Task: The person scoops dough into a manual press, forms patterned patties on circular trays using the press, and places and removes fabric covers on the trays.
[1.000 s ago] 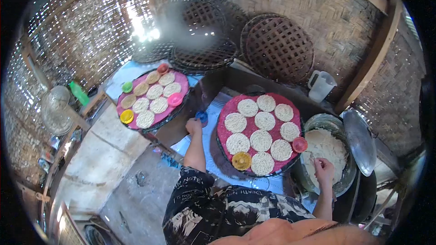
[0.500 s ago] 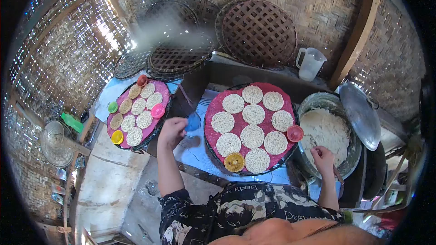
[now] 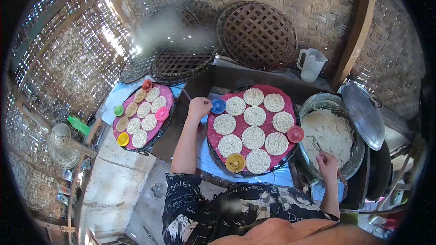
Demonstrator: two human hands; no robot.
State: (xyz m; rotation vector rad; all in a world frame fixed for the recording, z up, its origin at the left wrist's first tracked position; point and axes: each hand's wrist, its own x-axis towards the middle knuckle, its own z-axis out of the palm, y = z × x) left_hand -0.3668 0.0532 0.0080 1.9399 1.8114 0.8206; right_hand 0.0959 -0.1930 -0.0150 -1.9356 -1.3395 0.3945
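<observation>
My left hand [image 3: 199,108] pinches the edge of a small blue plastic cup-shaped mould [image 3: 218,106] at the upper left rim of the larger round tray. That tray, lined with pink cloth [image 3: 239,131], bears several flat white discs of squiggly strands [image 3: 253,137]. A yellow mould [image 3: 235,163] and a red mould [image 3: 295,134] rest at its edge. Over the near side of a large metal pot [image 3: 314,103] of pale dough [image 3: 328,129], my right hand [image 3: 327,163] is closed around a thin-handled utensil [image 3: 316,144]. The utensil's tip reaches the dough; its exact kind is unclear.
Left of the larger tray, a smaller pink-lined tray [image 3: 154,135] carries more discs and several coloured moulds. Woven bamboo trays [image 3: 260,35] lean on the back wall. A plastic jug [image 3: 312,65] stands behind the pot, and a metal lid [image 3: 362,115] leans at its right.
My left hand has moved up and away from me with the blue mould, from the gap between the trays to the larger tray's rim. My right hand has shifted slightly nearer me.
</observation>
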